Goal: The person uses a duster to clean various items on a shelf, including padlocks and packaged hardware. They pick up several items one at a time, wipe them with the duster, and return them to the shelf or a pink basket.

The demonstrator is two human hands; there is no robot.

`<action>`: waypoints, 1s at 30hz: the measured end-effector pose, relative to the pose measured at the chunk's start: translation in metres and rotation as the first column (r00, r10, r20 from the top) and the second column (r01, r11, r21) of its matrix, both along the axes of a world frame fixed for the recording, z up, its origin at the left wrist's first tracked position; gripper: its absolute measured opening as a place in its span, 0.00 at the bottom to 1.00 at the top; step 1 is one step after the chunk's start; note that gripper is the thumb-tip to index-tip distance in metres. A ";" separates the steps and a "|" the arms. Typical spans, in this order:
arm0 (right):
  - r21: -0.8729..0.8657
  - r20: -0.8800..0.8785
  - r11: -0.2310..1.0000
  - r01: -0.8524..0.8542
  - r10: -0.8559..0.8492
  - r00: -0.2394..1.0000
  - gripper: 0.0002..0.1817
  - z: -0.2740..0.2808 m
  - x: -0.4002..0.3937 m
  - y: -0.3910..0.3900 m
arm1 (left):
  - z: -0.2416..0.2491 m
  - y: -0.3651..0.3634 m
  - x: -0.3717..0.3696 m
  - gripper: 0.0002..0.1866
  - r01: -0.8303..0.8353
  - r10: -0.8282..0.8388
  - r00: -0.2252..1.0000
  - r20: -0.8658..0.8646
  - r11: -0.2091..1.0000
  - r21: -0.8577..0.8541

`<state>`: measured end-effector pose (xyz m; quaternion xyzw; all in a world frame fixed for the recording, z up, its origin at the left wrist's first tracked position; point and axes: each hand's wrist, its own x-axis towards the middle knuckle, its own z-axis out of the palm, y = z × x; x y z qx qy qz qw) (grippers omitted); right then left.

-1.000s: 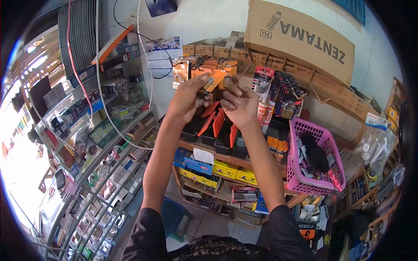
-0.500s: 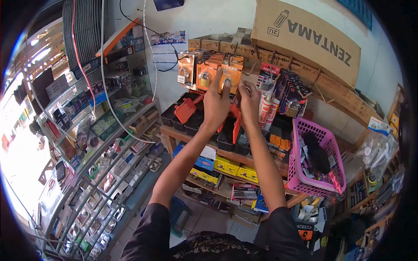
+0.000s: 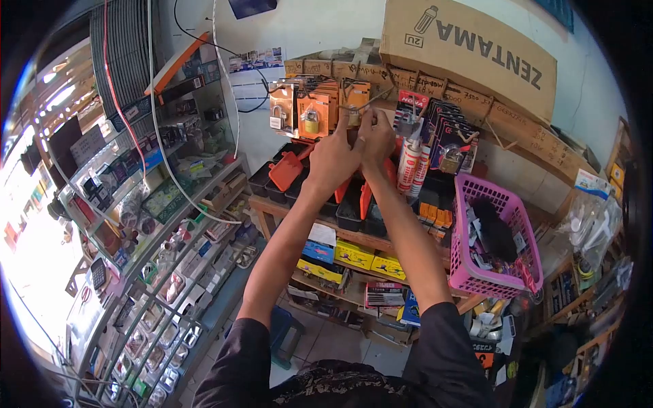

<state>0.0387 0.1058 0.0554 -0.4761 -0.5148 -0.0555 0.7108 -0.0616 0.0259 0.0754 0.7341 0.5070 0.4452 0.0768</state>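
An orange carded padlock pack (image 3: 356,94) hangs at the front of a row on the wooden rail, the lower part of its card covered by my fingers. My left hand (image 3: 333,160) is closed at the pack's lower left, index finger pointing up along it. At the lower right edge, my right hand (image 3: 378,141) has its fingers pinched together, close against the left hand. The exact grip of the fingertips is partly hidden. Just left hang another orange padlock pack (image 3: 312,115) and a pack with a silver padlock (image 3: 278,114).
Below the hands stand black bins (image 3: 349,207) with orange lids. White-and-red tubes (image 3: 409,163) and dark padlock cards (image 3: 449,139) are to the right, beside a pink basket (image 3: 459,238). A cardboard box (image 3: 469,54) sits above. A glass shelf unit (image 3: 170,231) stands left.
My right hand has moved up and left, next to my left hand. The left hand has shifted slightly right across the pack. The whole view has drifted a little.
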 end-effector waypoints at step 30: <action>0.459 -0.641 0.133 -0.878 0.734 -0.224 0.11 0.050 0.038 -0.038 | -0.017 0.033 0.018 0.41 -0.062 0.064 0.998 -0.025 0.997 0.047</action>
